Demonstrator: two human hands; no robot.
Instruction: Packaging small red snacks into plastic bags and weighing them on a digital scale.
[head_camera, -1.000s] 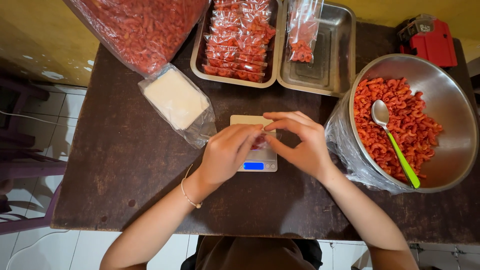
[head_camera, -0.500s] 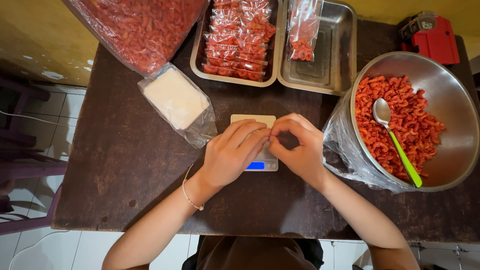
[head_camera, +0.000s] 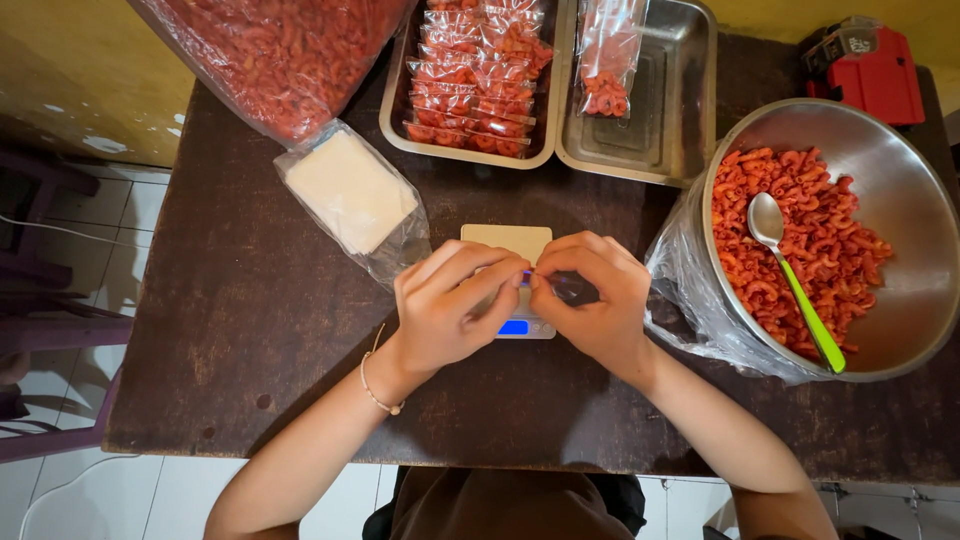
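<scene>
My left hand (head_camera: 455, 305) and my right hand (head_camera: 590, 295) meet fingertip to fingertip over a small digital scale (head_camera: 508, 242) with a lit blue display. Between thumbs and fingers they pinch the top edge of a small clear plastic bag (head_camera: 568, 290); most of it is hidden under my hands. To the right stands a large steel bowl (head_camera: 900, 210) of red macaroni snacks (head_camera: 800, 240) with a green-handled spoon (head_camera: 795, 280) lying in it.
A steel tray (head_camera: 400, 130) holds several filled small packets, and a second tray (head_camera: 680, 100) holds one packet (head_camera: 605, 60). A stack of empty clear bags (head_camera: 350, 190) lies at the left. A big bag of red snacks (head_camera: 280, 50) sits at the back left, a red device (head_camera: 875, 70) at the back right.
Both hands have slid slightly toward me and closed together over the scale's near end. The small bag between them is now almost fully covered.
</scene>
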